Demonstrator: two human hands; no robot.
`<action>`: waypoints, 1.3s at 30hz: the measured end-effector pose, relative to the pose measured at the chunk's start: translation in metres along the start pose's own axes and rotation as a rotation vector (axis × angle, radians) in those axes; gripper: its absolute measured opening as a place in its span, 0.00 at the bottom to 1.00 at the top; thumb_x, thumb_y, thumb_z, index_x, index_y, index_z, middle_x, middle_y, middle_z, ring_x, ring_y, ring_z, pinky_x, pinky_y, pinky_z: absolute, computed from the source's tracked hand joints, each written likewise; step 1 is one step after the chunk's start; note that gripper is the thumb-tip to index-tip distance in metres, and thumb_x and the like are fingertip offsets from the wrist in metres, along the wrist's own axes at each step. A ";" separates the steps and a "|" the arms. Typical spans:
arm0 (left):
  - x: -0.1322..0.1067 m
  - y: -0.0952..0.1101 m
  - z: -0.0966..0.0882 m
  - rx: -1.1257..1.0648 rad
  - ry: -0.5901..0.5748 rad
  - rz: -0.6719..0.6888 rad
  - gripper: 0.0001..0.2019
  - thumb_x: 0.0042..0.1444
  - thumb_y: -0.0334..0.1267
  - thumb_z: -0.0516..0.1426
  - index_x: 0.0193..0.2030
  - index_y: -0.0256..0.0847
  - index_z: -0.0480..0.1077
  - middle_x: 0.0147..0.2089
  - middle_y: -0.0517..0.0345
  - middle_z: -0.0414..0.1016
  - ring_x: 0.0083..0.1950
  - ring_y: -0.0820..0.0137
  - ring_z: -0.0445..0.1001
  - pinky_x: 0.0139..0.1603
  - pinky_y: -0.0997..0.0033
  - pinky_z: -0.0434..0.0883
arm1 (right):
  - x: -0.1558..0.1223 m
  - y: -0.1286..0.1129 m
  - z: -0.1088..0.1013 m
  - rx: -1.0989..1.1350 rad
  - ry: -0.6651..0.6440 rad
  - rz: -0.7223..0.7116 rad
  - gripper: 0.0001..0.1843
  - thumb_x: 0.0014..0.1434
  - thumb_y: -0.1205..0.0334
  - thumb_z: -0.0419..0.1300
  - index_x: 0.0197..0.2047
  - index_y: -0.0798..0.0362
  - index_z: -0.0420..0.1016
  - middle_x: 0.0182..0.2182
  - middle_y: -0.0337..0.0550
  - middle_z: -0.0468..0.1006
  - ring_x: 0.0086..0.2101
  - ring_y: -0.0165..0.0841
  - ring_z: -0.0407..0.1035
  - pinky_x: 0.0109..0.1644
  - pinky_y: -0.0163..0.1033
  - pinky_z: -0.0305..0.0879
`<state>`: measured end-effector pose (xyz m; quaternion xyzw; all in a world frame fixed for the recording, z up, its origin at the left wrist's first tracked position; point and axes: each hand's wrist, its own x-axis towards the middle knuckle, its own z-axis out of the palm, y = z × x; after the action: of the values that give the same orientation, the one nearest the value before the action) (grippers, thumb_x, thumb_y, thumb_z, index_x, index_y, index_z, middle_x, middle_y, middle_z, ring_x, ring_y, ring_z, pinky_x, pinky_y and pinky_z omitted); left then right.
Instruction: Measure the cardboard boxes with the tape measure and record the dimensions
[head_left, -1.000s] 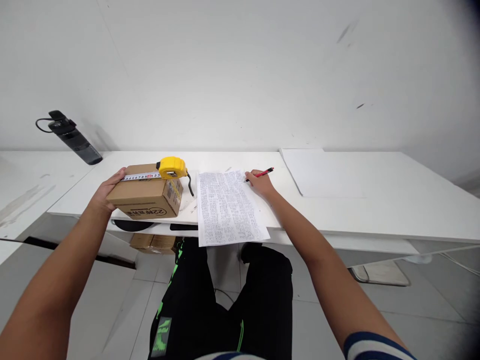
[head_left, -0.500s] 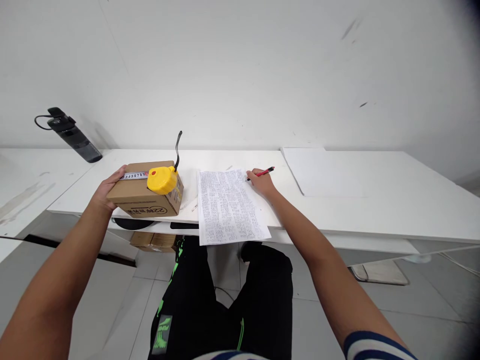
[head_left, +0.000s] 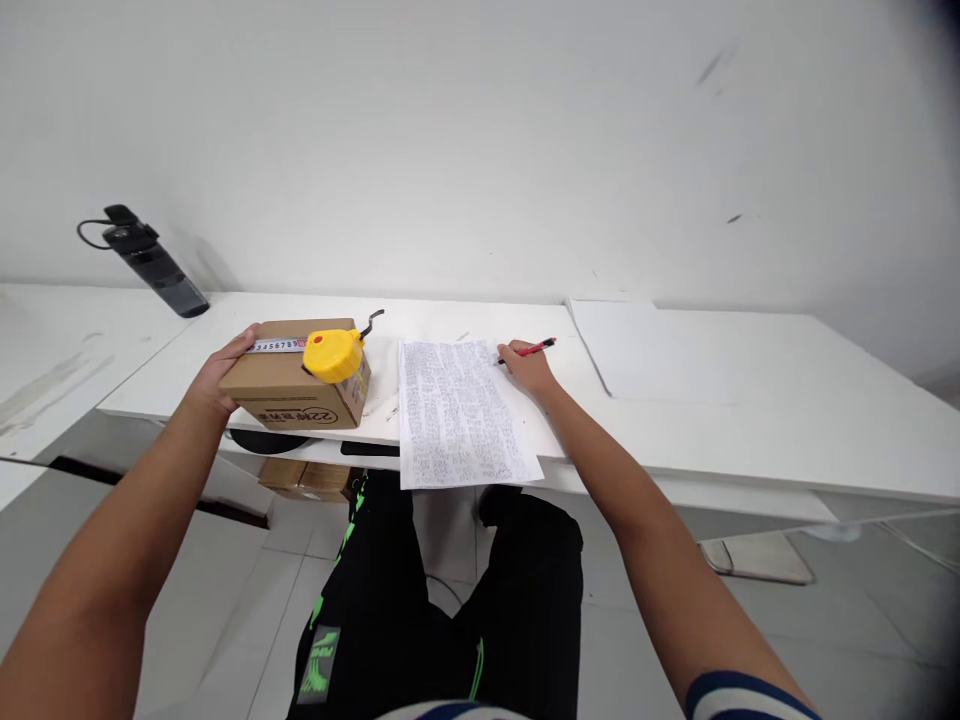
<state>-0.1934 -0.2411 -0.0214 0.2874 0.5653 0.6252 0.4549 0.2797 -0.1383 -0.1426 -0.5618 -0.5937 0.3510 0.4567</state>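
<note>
A brown cardboard box (head_left: 300, 402) with dark printing sits near the desk's front edge on the left. My left hand (head_left: 223, 370) grips its left end, by the end of a tape measure blade (head_left: 276, 346) that lies across the top. The yellow tape measure case (head_left: 333, 356) rests on the box's right part, its black strap leaning off to the right. My right hand (head_left: 525, 366) is closed around a red and black pen (head_left: 537, 348), at the upper right edge of a densely handwritten sheet of paper (head_left: 465, 420). That sheet overhangs the desk's front edge.
On the left, a dark water bottle (head_left: 157, 262) stands by the wall. Blank white paper (head_left: 622, 345) lies farther right on the white desk (head_left: 787, 400). Below the desktop are a shelf and more cardboard boxes (head_left: 304, 478).
The tape measure's strap has dropped from upright to leaning right. The view has shifted slightly; both hands keep their holds, with the pen still at the sheet's edge.
</note>
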 end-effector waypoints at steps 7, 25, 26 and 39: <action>0.004 -0.013 -0.008 -0.073 -0.019 0.024 0.20 0.54 0.37 0.69 0.53 0.40 0.75 0.45 0.55 0.80 0.39 0.67 0.79 0.39 0.70 0.78 | 0.000 0.018 0.007 -0.609 0.030 -0.294 0.25 0.61 0.69 0.52 0.59 0.51 0.78 0.60 0.57 0.74 0.50 0.44 0.75 0.51 0.48 0.73; 0.005 -0.018 -0.029 0.112 -0.259 0.010 0.37 0.50 0.53 0.72 0.66 0.46 0.72 0.58 0.45 0.80 0.50 0.59 0.82 0.48 0.64 0.80 | -0.075 -0.198 0.103 -0.719 -0.494 -1.127 0.27 0.71 0.66 0.50 0.71 0.52 0.67 0.67 0.54 0.75 0.63 0.45 0.73 0.59 0.54 0.76; 0.003 -0.015 -0.030 0.162 -0.287 -0.006 0.35 0.50 0.54 0.72 0.64 0.46 0.74 0.57 0.44 0.81 0.50 0.58 0.82 0.49 0.64 0.79 | -0.079 -0.198 0.102 -0.713 -0.481 -1.114 0.27 0.70 0.64 0.52 0.71 0.53 0.68 0.66 0.55 0.76 0.60 0.47 0.75 0.57 0.54 0.77; 0.023 0.041 -0.013 0.726 -0.123 0.053 0.25 0.48 0.61 0.71 0.26 0.39 0.75 0.32 0.46 0.80 0.39 0.57 0.79 0.39 0.63 0.72 | -0.116 -0.195 0.122 -0.523 -0.293 -0.827 0.27 0.64 0.63 0.57 0.66 0.53 0.72 0.62 0.53 0.79 0.55 0.49 0.78 0.54 0.54 0.79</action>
<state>-0.2239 -0.2243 0.0121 0.4817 0.7142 0.3771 0.3401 0.0927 -0.2653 -0.0197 -0.3202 -0.8923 0.0558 0.3134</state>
